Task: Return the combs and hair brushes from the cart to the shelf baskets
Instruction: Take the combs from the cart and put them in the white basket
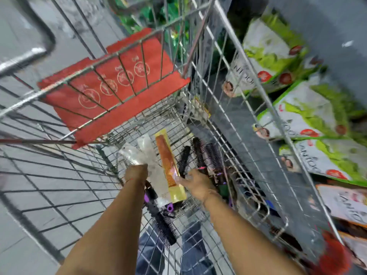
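wire cart (pixel 228 62): left grip (pixel 137 172) clenched on clear packets (pixel 147 153), right grip (pixel 195 182) grasping brushes (pixel 206 153).

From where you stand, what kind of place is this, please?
Most likely a shop aisle. A wire shopping cart with a red seat flap holds packaged combs and hair brushes, and stacked boxed products line a shelf beside it.

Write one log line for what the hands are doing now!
left hand: holds clear packet | right hand: grips orange comb | brushes: in cart
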Action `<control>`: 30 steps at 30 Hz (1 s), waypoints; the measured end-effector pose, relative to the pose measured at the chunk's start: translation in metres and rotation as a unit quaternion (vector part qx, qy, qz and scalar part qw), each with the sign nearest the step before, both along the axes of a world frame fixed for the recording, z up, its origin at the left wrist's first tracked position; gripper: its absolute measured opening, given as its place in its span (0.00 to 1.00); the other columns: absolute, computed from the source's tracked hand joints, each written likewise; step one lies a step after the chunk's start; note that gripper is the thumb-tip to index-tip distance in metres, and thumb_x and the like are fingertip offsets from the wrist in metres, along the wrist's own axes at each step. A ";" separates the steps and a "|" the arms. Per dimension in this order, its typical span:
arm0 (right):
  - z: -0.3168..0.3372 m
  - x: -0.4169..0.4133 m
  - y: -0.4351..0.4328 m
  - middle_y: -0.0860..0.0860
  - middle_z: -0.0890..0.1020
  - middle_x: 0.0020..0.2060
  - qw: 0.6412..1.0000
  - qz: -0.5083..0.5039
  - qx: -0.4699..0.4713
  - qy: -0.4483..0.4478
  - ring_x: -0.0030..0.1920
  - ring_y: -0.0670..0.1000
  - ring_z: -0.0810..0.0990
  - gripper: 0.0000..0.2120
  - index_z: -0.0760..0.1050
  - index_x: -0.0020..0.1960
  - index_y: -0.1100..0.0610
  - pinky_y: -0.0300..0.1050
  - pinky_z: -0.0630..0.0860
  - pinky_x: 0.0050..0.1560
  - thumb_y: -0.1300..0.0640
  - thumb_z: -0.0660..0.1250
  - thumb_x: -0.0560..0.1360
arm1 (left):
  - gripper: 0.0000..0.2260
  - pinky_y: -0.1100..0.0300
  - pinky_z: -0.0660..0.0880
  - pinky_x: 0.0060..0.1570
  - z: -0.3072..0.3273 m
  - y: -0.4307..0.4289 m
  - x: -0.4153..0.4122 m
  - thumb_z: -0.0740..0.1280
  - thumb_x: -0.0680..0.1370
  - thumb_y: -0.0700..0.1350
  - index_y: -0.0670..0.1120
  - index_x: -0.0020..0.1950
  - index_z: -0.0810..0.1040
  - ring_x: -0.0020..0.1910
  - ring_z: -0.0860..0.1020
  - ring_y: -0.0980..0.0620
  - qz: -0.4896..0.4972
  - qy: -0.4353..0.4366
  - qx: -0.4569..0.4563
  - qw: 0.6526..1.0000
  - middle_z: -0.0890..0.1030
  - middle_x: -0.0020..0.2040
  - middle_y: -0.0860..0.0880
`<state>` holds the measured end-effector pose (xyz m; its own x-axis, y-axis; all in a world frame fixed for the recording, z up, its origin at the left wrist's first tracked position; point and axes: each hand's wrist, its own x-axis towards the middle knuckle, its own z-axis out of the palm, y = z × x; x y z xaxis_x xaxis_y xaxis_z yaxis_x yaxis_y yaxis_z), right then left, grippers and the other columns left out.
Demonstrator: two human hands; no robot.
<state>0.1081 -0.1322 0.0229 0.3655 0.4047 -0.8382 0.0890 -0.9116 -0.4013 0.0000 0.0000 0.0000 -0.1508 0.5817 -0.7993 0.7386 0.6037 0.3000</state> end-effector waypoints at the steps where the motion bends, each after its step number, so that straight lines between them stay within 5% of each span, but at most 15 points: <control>1: -0.007 -0.011 0.007 0.57 0.77 0.62 0.999 0.023 -0.007 -0.024 0.59 0.58 0.77 0.35 0.65 0.66 0.58 0.49 0.75 0.54 0.36 0.65 0.69 | 0.20 0.47 0.71 0.62 -0.003 -0.002 0.000 0.66 0.76 0.43 0.30 0.62 0.72 0.63 0.74 0.36 0.005 0.011 0.003 1.000 0.75 0.64 0.31; 4: -0.021 -0.034 0.014 0.57 0.82 0.48 0.991 0.063 -0.011 -0.120 0.46 0.58 0.82 0.32 0.63 0.59 0.58 0.45 0.75 0.39 0.36 0.66 0.68 | 0.33 0.50 0.64 0.71 -0.010 -0.001 0.002 0.67 0.75 0.51 0.31 0.70 0.62 0.72 0.65 0.39 -0.012 0.071 0.020 0.997 0.65 0.73 0.35; 9: -0.033 -0.025 -0.011 0.56 0.83 0.46 0.983 -0.042 0.041 -0.171 0.45 0.58 0.81 0.11 0.71 0.55 0.57 0.43 0.71 0.36 0.55 0.65 0.75 | 0.37 0.50 0.69 0.66 -0.017 0.001 0.014 0.69 0.70 0.60 0.33 0.66 0.69 0.68 0.70 0.38 -0.026 0.128 0.063 0.989 0.73 0.67 0.36; 13: -0.035 -0.007 -0.045 0.53 0.76 0.42 0.968 -0.112 0.099 -0.201 0.42 0.52 0.74 0.08 0.72 0.51 0.63 0.42 0.63 0.36 0.61 0.66 0.74 | 0.36 0.52 0.72 0.63 -0.013 -0.009 0.037 0.69 0.69 0.61 0.36 0.65 0.67 0.66 0.71 0.39 -0.072 0.144 0.063 0.985 0.72 0.67 0.37; 17: -0.041 -0.003 -0.063 0.61 0.76 0.45 0.972 -0.094 0.049 -0.209 0.49 0.61 0.76 0.18 0.70 0.57 0.66 0.52 0.73 0.47 0.57 0.69 0.72 | 0.26 0.48 0.74 0.63 -0.024 -0.013 0.037 0.69 0.72 0.46 0.34 0.65 0.68 0.64 0.73 0.39 0.035 0.112 0.048 0.992 0.72 0.66 0.35; 21: -0.034 -0.005 -0.056 0.64 0.76 0.53 0.964 -0.026 0.021 -0.264 0.55 0.62 0.74 0.26 0.71 0.58 0.65 0.53 0.74 0.54 0.47 0.70 0.70 | 0.12 0.51 0.78 0.53 -0.020 -0.019 0.031 0.61 0.74 0.37 0.34 0.54 0.77 0.52 0.80 0.38 0.183 0.009 0.091 0.979 0.81 0.53 0.34; 25: -0.028 -0.004 -0.036 0.57 0.74 0.58 0.955 0.020 0.009 -0.297 0.58 0.56 0.73 0.30 0.69 0.62 0.60 0.50 0.74 0.55 0.39 0.64 0.70 | 0.11 0.56 0.72 0.40 -0.005 -0.030 0.033 0.59 0.73 0.38 0.40 0.48 0.80 0.41 0.75 0.41 0.234 -0.068 0.130 0.961 0.78 0.40 0.37; 30: -0.035 -0.002 0.003 0.59 0.71 0.62 0.960 0.035 -0.010 -0.276 0.59 0.57 0.73 0.30 0.68 0.58 0.61 0.52 0.79 0.53 0.38 0.67 0.68 | 0.15 0.58 0.69 0.40 -0.014 -0.029 0.025 0.55 0.78 0.34 0.28 0.61 0.72 0.46 0.75 0.37 0.217 -0.089 0.056 0.971 0.74 0.61 0.27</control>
<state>0.1057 -0.1294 -0.0119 0.7293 0.4303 -0.5319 0.3449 -0.9027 -0.2573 0.0252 -0.0290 -0.0139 -0.2662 0.5792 -0.7705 0.3533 0.8024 0.4811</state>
